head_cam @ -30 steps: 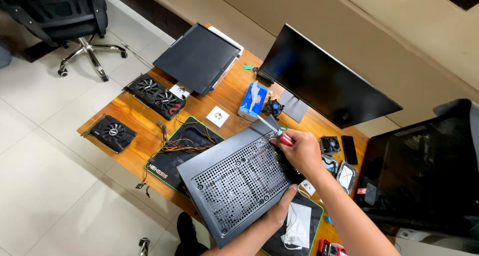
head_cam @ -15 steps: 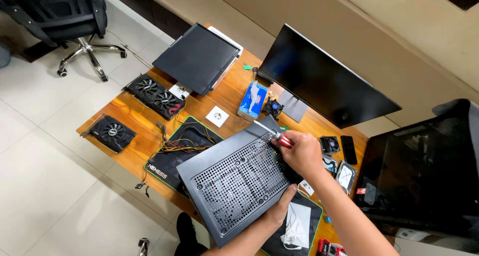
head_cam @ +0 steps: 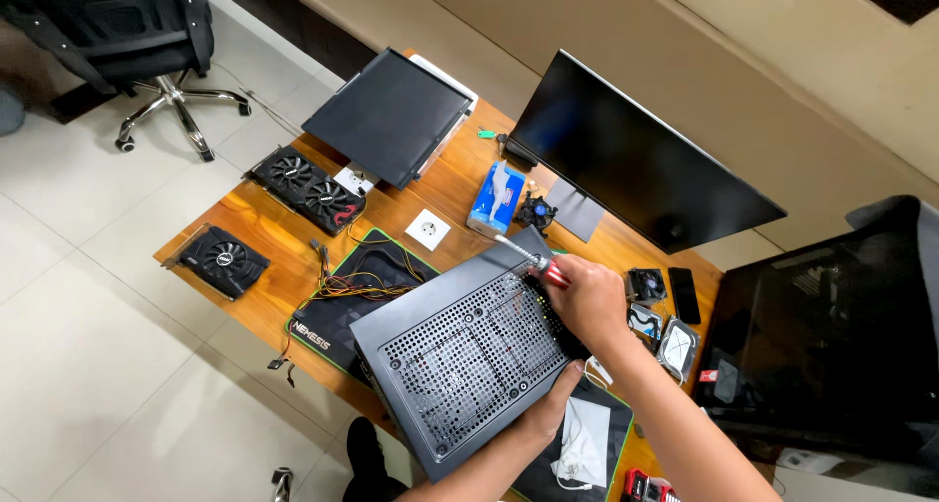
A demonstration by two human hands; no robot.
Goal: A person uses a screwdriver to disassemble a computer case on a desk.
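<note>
Screwdriver at the far corner of a computer case

Computer case (head_cam: 469, 350), dark grey with a perforated panel facing up, lies on the wooden worktop (head_cam: 264, 267) near the person. Its long axis runs diagonally, from the near-right corner by the person toward the far-left, and it rests partly on a black mat with a green edge (head_cam: 337, 311), where a bundle of coloured wires (head_cam: 352, 287) spills out.

The right hand (head_cam: 587, 302) is clenched around a red-handled screwdriver (head_cam: 533, 261). The tool's shaft points away from the person to the far left, its tip at the case's far corner. The left hand (head_cam: 553, 404) grips the near-right edge of the case, fingers curled over the rim.

Just beyond the tip stand a blue tissue box (head_cam: 494, 197) and a white wall socket (head_cam: 427, 229). A black monitor (head_cam: 636, 160) stands at the far right. Two graphics cards (head_cam: 305, 189) (head_cam: 223, 260) lie at the left end, with a flat black side panel (head_cam: 386, 116) beyond them.
</note>
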